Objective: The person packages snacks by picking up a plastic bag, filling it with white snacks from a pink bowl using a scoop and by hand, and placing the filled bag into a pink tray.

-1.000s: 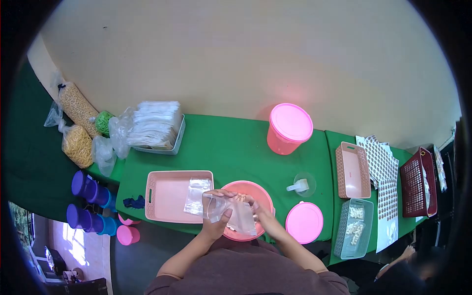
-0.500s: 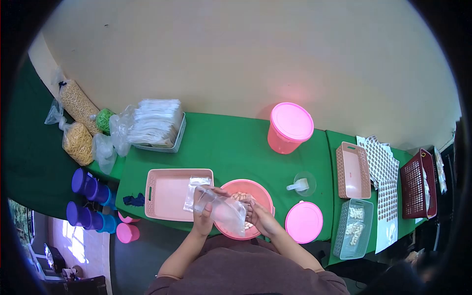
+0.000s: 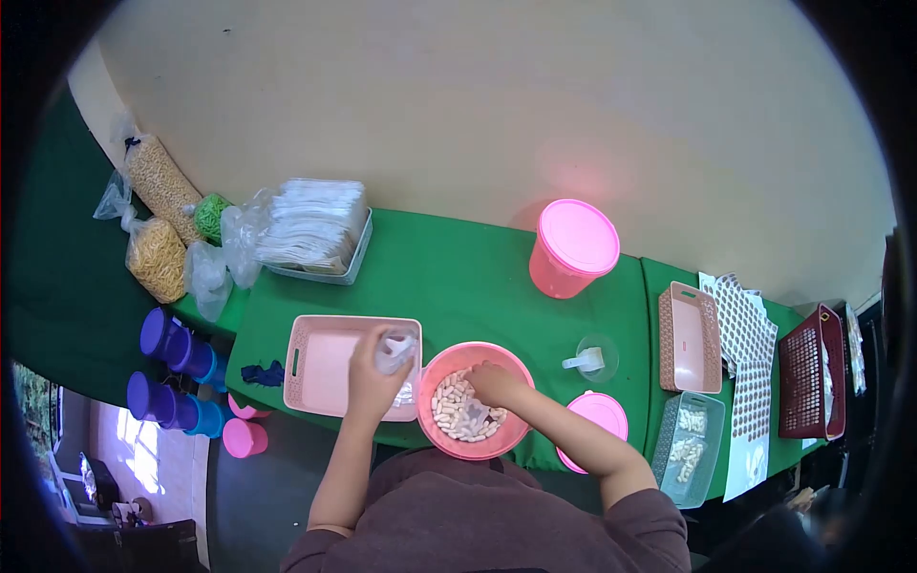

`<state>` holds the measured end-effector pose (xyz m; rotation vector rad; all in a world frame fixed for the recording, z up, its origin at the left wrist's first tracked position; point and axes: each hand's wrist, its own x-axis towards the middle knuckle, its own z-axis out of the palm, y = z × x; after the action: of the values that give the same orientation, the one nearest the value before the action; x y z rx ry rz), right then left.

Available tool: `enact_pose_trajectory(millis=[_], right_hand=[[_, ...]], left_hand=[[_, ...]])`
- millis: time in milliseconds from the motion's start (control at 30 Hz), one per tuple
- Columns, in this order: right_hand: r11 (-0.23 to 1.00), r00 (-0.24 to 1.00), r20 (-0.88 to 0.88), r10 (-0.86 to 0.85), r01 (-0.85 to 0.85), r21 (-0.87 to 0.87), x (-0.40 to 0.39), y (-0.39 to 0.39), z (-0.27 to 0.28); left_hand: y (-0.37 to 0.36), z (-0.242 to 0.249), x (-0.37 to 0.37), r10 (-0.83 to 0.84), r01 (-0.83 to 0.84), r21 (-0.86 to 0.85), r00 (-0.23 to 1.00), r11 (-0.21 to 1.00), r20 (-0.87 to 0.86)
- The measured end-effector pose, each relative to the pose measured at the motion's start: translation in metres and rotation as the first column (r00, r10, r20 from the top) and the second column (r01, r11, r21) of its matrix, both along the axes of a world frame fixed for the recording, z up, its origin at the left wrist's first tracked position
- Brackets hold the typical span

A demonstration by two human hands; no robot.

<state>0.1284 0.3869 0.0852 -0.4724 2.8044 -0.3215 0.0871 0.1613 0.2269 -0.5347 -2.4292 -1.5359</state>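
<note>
My left hand [image 3: 374,377] is closed around a crumpled clear plastic bag [image 3: 395,350], held over the right side of a pink tray basket [image 3: 315,368]. More clear bags [image 3: 405,394] lie in that tray, partly behind the hand. Down inside a pink bowl [image 3: 523,420], my right hand [image 3: 495,384] touches pale, finger-shaped snack pieces [image 3: 454,406] at the far right side. Its fingers look curled, and what they grip, if anything, is hidden.
A lidded pink tub [image 3: 576,250], a scoop [image 3: 585,361] on a clear lid and a pink lid [image 3: 600,425] are on the green table. A basket of white packets [image 3: 310,224] stands back left; baskets [image 3: 690,339] and sticker sheets [image 3: 752,372] lie right.
Both hands held the clear bag over the bowl before. Now my left hand has carried it left over the tray, and my right hand has let go and reached into the bowl.
</note>
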Motion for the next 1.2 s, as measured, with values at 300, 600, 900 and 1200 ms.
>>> enact_pose_trajectory(millis=[300,600,900,1200], right_hand=[[0.904,0.833,0.501,0.235,-0.376,0.202,0.003,-0.001,-0.012],[0.949,0.933,-0.337,0.125,-0.013,0.316,0.023,0.018,0.055],[0.921,0.939,-0.202,-0.278,0.32,0.221,0.049,0.039,-0.03],[0.214,0.736,0.543,-0.405,0.653,-0.726,0.029,-0.031,-0.045]], left_hand=[[0.005,-0.062,0.008,-0.066,0.159,-0.134,0.847,0.978,0.528],[0.039,-0.031,0.029,-0.347,0.351,0.062,0.856,0.934,0.384],[0.067,-0.023,0.04,-0.427,0.419,0.103,0.83,0.902,0.358],[0.047,-0.044,0.004,-0.29,0.238,0.185,0.892,0.954,0.347]])
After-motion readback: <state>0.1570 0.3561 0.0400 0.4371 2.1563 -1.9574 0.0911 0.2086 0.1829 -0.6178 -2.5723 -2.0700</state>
